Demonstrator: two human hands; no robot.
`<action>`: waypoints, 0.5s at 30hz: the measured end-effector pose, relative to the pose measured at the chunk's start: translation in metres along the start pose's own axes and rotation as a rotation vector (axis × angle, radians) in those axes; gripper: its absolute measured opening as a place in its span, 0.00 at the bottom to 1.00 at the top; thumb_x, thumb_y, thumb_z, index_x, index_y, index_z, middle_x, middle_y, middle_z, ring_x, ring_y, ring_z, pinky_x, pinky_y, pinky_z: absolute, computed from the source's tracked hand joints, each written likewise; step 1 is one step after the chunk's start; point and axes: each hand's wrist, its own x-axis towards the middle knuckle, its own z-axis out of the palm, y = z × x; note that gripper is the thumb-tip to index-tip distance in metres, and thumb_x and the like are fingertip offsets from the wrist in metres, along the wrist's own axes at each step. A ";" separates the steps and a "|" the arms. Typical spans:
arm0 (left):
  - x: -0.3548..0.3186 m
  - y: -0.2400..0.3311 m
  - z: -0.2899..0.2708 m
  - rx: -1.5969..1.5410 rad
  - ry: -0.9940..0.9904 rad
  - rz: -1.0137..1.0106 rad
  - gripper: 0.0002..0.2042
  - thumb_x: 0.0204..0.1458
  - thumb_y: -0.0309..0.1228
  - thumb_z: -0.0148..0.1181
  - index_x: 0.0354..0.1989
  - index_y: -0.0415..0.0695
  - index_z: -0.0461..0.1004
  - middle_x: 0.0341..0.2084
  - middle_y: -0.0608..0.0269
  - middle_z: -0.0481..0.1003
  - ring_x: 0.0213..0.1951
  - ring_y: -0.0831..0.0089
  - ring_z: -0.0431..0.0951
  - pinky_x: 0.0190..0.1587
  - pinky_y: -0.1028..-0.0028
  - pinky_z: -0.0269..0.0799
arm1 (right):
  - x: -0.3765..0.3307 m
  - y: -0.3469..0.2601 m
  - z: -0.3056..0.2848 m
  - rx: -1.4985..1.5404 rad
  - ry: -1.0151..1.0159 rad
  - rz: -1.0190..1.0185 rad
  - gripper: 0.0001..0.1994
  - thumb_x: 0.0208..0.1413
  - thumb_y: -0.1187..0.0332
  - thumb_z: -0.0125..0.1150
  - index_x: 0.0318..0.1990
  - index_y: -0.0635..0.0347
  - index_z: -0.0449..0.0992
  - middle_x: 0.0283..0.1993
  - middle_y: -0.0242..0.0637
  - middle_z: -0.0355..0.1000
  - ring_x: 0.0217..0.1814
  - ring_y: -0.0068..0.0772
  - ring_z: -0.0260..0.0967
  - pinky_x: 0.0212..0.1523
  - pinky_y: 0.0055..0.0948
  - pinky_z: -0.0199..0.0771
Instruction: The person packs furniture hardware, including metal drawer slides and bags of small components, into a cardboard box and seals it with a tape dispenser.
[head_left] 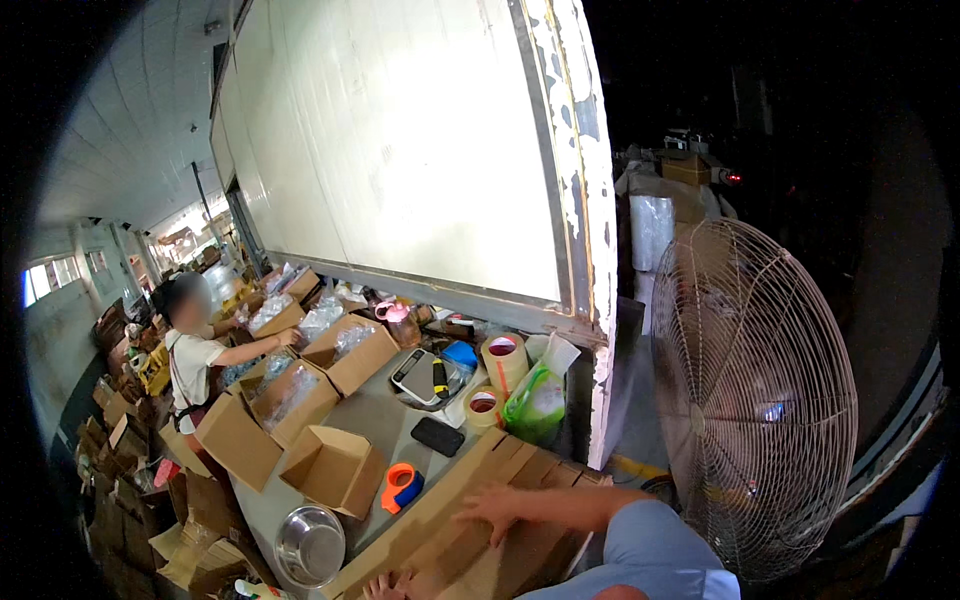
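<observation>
- The right hand is spread wide, palm down on the flat cardboard, holding nothing
- The left hand touches the same cardboard lower down; the frame cuts it off, so I cannot tell whether it grips
- That cardboard lies across the near end of the bench
- Just beyond it sit an orange-and-blue tape dispenser and a black phone
- A steel bowl stands by the bench's near-left corner, close to an open box
</observation>
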 end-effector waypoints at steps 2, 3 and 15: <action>-0.003 0.005 -0.010 -0.004 0.013 -0.017 0.45 0.41 0.52 0.63 0.67 0.55 0.46 0.65 0.47 0.47 0.65 0.42 0.42 0.62 0.41 0.33 | -0.026 0.017 -0.015 -0.047 -0.009 0.167 0.53 0.33 0.34 0.63 0.68 0.34 0.43 0.68 0.45 0.46 0.69 0.55 0.41 0.65 0.57 0.41; -0.004 0.009 -0.016 -0.007 0.022 -0.018 0.44 0.41 0.52 0.62 0.67 0.55 0.47 0.64 0.48 0.48 0.65 0.42 0.43 0.62 0.40 0.34 | -0.027 0.020 -0.009 -0.045 -0.020 0.167 0.53 0.33 0.34 0.63 0.68 0.34 0.43 0.68 0.45 0.46 0.69 0.55 0.41 0.65 0.57 0.41; 0.079 0.075 -0.045 0.101 -0.115 0.162 0.38 0.46 0.65 0.47 0.64 0.61 0.57 0.66 0.61 0.51 0.62 0.43 0.52 0.54 0.35 0.46 | -0.014 0.033 0.014 -0.099 0.129 0.101 0.57 0.32 0.28 0.57 0.69 0.37 0.37 0.68 0.46 0.46 0.69 0.53 0.42 0.62 0.65 0.36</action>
